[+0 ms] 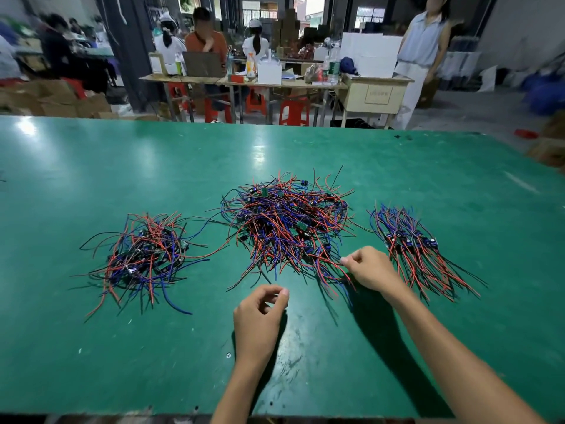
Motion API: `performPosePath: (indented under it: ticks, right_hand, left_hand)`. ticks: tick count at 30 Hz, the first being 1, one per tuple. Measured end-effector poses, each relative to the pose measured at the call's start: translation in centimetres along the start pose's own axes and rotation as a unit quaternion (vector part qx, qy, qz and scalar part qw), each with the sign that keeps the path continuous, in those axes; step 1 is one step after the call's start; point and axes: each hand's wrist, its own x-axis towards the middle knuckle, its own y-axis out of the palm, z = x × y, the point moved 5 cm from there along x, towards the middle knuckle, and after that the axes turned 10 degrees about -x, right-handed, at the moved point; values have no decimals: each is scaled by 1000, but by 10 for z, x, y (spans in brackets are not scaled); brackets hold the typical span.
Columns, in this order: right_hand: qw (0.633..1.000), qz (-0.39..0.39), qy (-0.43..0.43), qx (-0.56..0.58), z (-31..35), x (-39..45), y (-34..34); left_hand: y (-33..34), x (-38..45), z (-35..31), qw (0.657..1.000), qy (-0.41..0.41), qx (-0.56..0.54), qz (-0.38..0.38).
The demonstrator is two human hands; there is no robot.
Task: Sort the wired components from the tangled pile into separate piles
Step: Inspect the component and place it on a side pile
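A large tangled pile (286, 221) of small circuit boards with red, blue and black wires lies at the middle of the green table (122, 347). A looser pile (143, 255) sits to the left. A neat pile (412, 246) with wires laid parallel sits to the right. My right hand (371, 269) is at the tangled pile's near right edge, its fingertips pinching a red wire end. My left hand (260, 313) hovers just in front of the tangled pile, fingers curled, with a black wire end at its fingertips; whether it holds that wire I cannot tell.
The table's near edge runs along the bottom of the view, its far edge behind the piles. Beyond it stand tables with boxes and bottles, red stools, several seated people, and a person standing at the far right.
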Motion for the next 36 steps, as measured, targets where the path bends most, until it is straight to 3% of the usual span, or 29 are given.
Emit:
performPosePath:
  ticks: [7, 15, 18, 22, 27, 32, 36]
  right_hand:
    - [975, 54, 26, 212, -20, -14, 4]
    - [897, 142, 65, 414, -19, -64, 20]
    - [881, 162, 73, 438, -11, -80, 36]
    - [902, 117, 59, 412, 0, -85, 46]
    - [918, 112, 27, 380, 4, -95, 51]
    - [891, 37, 5, 452, 12, -107, 51]
    - [920, -37, -49, 387, 30, -109, 54]
  left_hand:
    - [1, 2, 1, 1000, 4, 22, 9]
    - [5, -1, -3, 999, 12, 43, 23]
    - [13, -1, -7, 991, 5, 127, 35]
    - [36, 1, -17, 959, -22, 274, 65]
    - [48, 5, -16, 950, -33, 298, 91]
    - [27, 1, -17, 986, -13, 162, 25]
    - [29, -6, -35, 994, 32, 9, 106]
